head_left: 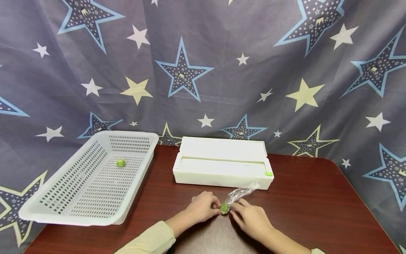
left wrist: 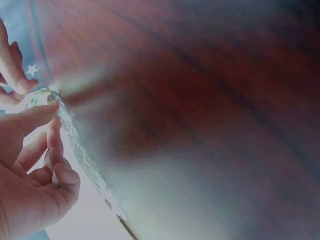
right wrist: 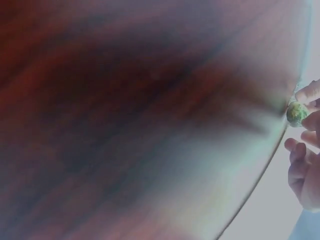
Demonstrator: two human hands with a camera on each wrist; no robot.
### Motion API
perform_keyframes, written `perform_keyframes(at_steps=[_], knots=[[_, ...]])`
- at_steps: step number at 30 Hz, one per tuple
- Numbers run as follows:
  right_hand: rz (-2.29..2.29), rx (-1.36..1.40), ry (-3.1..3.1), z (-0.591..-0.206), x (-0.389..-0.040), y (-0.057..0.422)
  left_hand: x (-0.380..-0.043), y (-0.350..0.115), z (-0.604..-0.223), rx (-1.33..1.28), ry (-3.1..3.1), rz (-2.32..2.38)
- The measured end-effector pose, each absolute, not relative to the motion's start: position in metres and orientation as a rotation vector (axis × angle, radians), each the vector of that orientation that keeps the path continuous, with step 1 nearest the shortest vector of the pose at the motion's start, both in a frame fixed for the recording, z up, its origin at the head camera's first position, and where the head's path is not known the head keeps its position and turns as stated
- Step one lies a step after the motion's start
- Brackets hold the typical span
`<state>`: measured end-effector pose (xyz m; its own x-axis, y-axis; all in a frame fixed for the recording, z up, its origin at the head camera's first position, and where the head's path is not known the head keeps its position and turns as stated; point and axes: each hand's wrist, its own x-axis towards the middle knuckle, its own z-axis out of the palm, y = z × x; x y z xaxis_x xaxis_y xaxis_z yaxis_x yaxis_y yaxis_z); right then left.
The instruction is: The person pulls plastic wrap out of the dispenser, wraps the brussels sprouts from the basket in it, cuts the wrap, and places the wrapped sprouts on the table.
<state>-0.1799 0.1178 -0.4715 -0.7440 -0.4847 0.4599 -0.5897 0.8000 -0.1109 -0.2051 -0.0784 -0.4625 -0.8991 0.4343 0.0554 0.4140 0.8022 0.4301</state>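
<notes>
A small round green vegetable [head_left: 224,209], like a Brussels sprout, lies close over the table between both hands, wrapped in clear plastic film. The loose film [head_left: 242,192] trails from it in a twisted strip toward the white box. At its left side, my left hand [head_left: 203,207] pinches the film with thumb and forefinger; the left wrist view shows these fingertips together at the wrapped edge. From the right, my right hand [head_left: 252,217] holds the vegetable, its fingertips on either side of the green ball [right wrist: 296,114] in the right wrist view. Its other fingers are bent.
A long white film box [head_left: 219,179] stands behind the hands, lid [head_left: 223,146] raised, with a green slider [head_left: 269,174] at its right end. Left of it sits a white perforated basket [head_left: 127,208] holding one green vegetable [head_left: 121,163]. A star-patterned cloth [head_left: 215,88] hangs behind the brown table [head_left: 317,211].
</notes>
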Motion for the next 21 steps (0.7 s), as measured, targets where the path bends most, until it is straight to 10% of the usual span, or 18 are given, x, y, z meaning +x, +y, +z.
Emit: perform_keyframes(at_steps=[21], knots=[[0.276,1.026,-2.393,-0.473,-0.189,0.099,-0.218,-0.097,-0.447,0.626,2.743,1.072]])
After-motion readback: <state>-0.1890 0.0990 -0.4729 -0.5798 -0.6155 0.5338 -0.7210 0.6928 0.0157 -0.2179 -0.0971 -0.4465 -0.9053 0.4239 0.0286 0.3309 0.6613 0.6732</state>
